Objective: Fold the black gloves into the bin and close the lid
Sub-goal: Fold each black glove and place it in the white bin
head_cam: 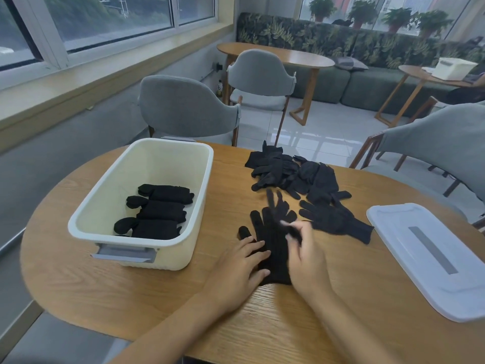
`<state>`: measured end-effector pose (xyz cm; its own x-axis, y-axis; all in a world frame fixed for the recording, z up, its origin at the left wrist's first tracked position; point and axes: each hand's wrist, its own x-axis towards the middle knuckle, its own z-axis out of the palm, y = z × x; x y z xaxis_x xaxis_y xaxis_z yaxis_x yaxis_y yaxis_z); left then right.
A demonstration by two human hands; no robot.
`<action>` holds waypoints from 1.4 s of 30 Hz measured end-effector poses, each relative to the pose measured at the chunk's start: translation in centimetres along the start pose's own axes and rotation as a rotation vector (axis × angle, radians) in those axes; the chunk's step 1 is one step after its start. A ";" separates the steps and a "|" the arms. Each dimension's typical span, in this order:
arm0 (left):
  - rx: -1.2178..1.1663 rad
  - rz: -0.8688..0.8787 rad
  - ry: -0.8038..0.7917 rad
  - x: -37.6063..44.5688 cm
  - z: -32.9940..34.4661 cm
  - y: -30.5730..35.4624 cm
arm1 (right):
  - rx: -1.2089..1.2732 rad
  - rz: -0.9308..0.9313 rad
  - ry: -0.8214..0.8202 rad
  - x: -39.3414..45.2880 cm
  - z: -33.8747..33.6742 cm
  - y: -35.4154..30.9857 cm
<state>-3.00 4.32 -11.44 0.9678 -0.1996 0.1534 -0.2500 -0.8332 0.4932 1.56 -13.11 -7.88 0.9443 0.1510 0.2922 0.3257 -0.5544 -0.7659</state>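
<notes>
Viewing from the head camera, a pair of black gloves lies flat on the desk, fingers pointing away from the person. The left hand rests on the near left part of the pair with fingers straight and spread, pinning it down. The right hand is blurred; its fingers appear curled round a strip of the glove fabric at the pair's right edge, lifted slightly off the desk.

The bin stands to the left, holding three folded pairs in a row. A pile of unfolded gloves lies beyond the hands, with one loose glove just to their right. The lid lies flat at the right edge of the desk, well apart from the bin.

Judged procedure: keep the left palm pressing so the cuffs stay aligned, then carry the gripped edge over in one even fold. Smooth out trapped fingers before transferring the bundle beside those already in the bin.
</notes>
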 end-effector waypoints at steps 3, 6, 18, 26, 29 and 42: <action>0.018 0.046 0.044 -0.1 0.5 -0.4 | -0.236 -0.095 -0.184 -1.9 0.8 1.5; 0.034 0.042 0.068 -0.3 0.7 -0.4 | -0.363 -0.214 -0.166 -3.0 1.2 2.8; 0.089 -0.029 0.156 -0.6 0.7 0.0 | -0.287 -0.163 -0.097 -3.9 1.5 3.1; 0.066 -0.014 0.121 -0.3 0.3 0.2 | -0.232 -0.179 -0.049 -4.4 1.0 2.7; 0.061 -0.015 0.113 -0.3 0.3 0.2 | -0.255 -0.186 -0.060 -4.3 1.1 2.8; 0.063 -0.011 0.126 -0.4 0.2 0.2 | -0.304 -0.170 -0.086 -4.2 1.3 2.6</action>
<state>-3.45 4.13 -11.60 0.9581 -0.1277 0.2564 -0.2336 -0.8666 0.4410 -1.52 -14.14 -11.84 0.8824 0.3231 0.3420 0.4621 -0.7319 -0.5008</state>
